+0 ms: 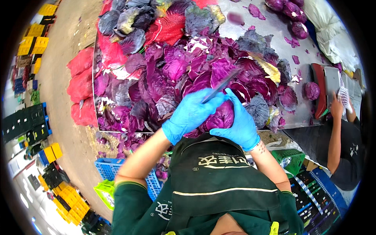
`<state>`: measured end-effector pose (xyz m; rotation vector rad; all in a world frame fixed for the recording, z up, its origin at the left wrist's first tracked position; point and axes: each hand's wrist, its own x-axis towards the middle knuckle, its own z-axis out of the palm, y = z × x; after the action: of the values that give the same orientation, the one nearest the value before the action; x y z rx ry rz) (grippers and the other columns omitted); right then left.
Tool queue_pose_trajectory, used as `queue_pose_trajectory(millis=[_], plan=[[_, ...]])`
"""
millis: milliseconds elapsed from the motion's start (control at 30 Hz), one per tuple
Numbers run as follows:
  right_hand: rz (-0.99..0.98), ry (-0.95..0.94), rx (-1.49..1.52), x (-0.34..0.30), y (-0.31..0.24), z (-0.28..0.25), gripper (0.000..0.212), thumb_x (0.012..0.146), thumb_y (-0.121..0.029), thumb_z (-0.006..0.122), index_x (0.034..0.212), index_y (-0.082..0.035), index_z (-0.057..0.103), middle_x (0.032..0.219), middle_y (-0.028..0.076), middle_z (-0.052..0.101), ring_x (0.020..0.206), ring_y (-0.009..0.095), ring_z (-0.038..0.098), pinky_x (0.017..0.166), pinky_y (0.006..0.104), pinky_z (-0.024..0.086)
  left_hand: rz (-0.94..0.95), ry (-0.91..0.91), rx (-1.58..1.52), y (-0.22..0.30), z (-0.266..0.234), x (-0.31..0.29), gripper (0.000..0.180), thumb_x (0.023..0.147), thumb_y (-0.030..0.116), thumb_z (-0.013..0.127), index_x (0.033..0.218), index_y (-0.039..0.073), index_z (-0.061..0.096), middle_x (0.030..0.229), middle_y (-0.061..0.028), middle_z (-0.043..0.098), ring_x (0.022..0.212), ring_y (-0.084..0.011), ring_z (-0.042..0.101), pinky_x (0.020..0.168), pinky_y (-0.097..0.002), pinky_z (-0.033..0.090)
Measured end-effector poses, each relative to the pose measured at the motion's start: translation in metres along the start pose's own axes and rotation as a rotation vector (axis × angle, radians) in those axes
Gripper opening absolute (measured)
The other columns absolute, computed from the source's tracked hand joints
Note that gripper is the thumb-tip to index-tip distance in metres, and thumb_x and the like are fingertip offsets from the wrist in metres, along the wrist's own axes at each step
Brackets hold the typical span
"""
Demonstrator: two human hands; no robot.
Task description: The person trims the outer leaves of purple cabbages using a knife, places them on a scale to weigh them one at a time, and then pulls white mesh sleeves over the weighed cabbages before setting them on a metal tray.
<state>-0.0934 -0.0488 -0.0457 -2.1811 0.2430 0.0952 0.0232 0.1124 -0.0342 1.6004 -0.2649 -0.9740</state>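
While leaves litter the table, yellow crates stand leftward.

One wide fisheye view from head height, steeply downward, close over the metal table.

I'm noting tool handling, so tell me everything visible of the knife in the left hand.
The knife shows a narrow grey blade that looks like metal. The blue-gloved left hand grips it, hiding the handle. The blade slants away from the body and to the right, over loose purple cabbage leaves. Whether it touches them or the nearby right hand is unclear.
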Motion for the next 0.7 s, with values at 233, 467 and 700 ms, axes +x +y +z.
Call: queue_pose_trajectory(millis=[233,467,700], plan=[[0.2,-0.247,0.791,0.021,0.056,-0.034,0.078,0.079,-0.034,0.08,0.145,-0.009,0.046,0.138,0.012,0.057,0.128,0.026,0.055,0.109,0.0405,0.042,0.081,0.437,0.174,-0.091,-0.015,-0.016,0.033,0.1,0.026,0.059,0.125,0.006,0.067,0.103,-0.0082,0.072,0.093,-0.0122,0.064,0.086,-0.0269,0.049],[0.159,-0.247,1.699,0.048,-0.006,-0.038,0.079,0.092,-0.065,0.048,0.154,-0.019,0.032,0.157,0.011,0.034,0.143,0.034,0.035,0.116,0.0592,0.029,0.35,0.51,-0.106,-0.015,-0.004,-0.063,0.055,0.094,0.015,0.064,0.145,0.004,0.046,0.093,0.0039,0.058,0.071,-0.0023,0.048,0.064,-0.0173,0.041],[0.031,-0.287,1.388,0.04,-0.067,-0.041,0.085,0.093,-0.062,0.053,0.157,-0.014,0.023,0.158,0.011,0.034,0.14,0.033,0.041,0.114,0.0515,0.036,0.591,0.484,-0.136,0.049,-0.012,-0.073,0.08,0.082,0.021,0.081,0.149,0.003,0.04,0.134,-0.0081,0.059,0.119,-0.0166,0.056,0.103,-0.0328,0.045]])
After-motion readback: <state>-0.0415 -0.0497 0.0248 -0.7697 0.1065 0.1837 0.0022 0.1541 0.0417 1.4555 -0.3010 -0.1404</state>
